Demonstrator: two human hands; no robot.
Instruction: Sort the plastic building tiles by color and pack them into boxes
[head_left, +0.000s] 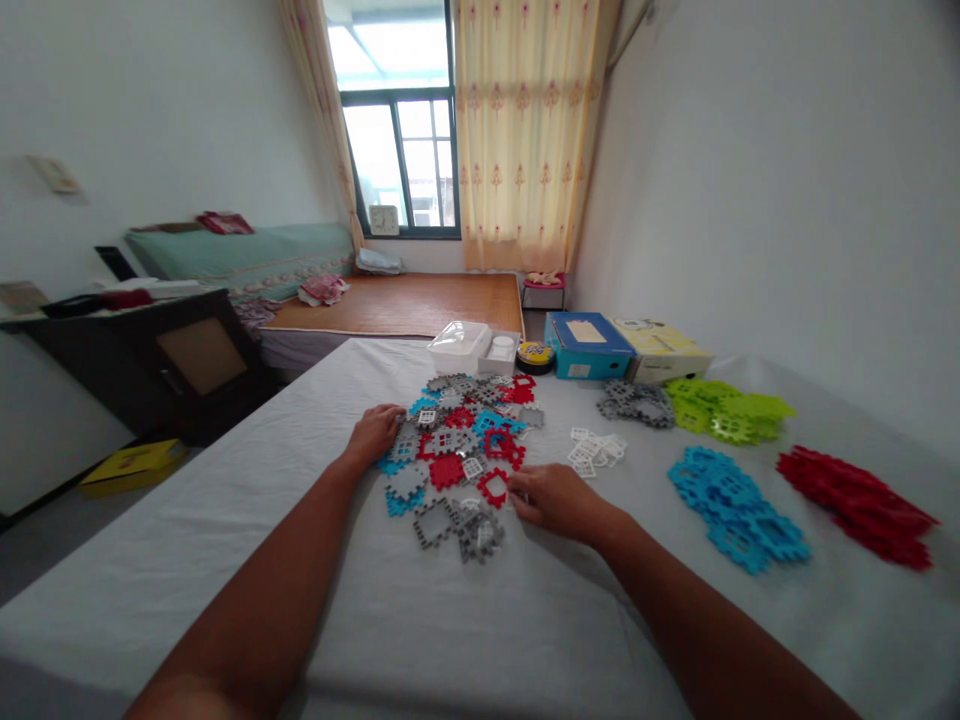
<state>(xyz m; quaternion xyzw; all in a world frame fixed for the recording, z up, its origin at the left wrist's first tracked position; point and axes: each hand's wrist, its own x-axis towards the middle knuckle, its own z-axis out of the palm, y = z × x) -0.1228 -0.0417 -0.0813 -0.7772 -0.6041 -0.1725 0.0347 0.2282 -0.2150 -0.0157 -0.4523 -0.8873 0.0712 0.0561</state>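
Observation:
A mixed heap of red, blue, grey and white interlocking plastic tiles (459, 450) lies in the middle of the white table (225, 520). My left hand (373, 432) rests on the heap's left edge, fingers curled over grey and blue tiles. My right hand (553, 498) sits at the heap's right edge, fingers pinched at a red tile (493, 487). Sorted piles lie to the right: white tiles (596, 450), grey tiles (637, 403), green tiles (724, 410), blue tiles (735, 510) and red tiles (855, 500).
At the table's far edge stand a clear plastic tub (459, 346), a small white box (501, 351), a round tin (535, 355), a blue box (589, 345) and a yellow box (664, 350). A bed (397, 300) and dark desk (150, 350) lie beyond.

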